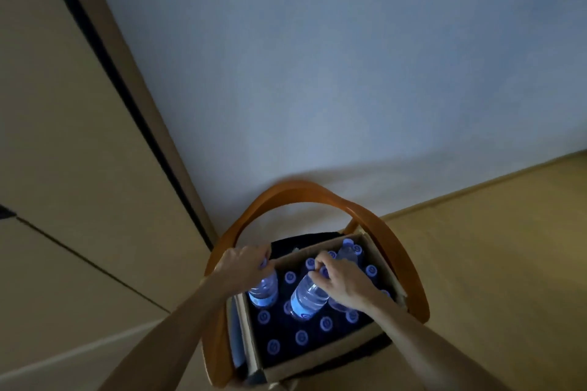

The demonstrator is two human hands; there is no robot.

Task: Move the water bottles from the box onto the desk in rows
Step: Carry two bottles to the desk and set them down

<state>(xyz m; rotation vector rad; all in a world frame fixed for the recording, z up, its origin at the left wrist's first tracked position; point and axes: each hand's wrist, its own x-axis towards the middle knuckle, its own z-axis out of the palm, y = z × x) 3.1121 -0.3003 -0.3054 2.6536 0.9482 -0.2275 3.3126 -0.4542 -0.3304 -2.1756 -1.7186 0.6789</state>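
Observation:
An open cardboard box sits on a chair and holds several clear water bottles with blue caps. My left hand grips the top of one bottle at the box's left side, lifted above the others. My right hand grips the neck of a second bottle, raised and tilted over the middle of the box. Another raised bottle shows at the box's far right corner. The scene is dim.
The box rests on a chair with a curved orange-brown wooden backrest that arcs round it. A pale wall stands behind. A tan surface lies to the right, and tan cabinet panels stand to the left.

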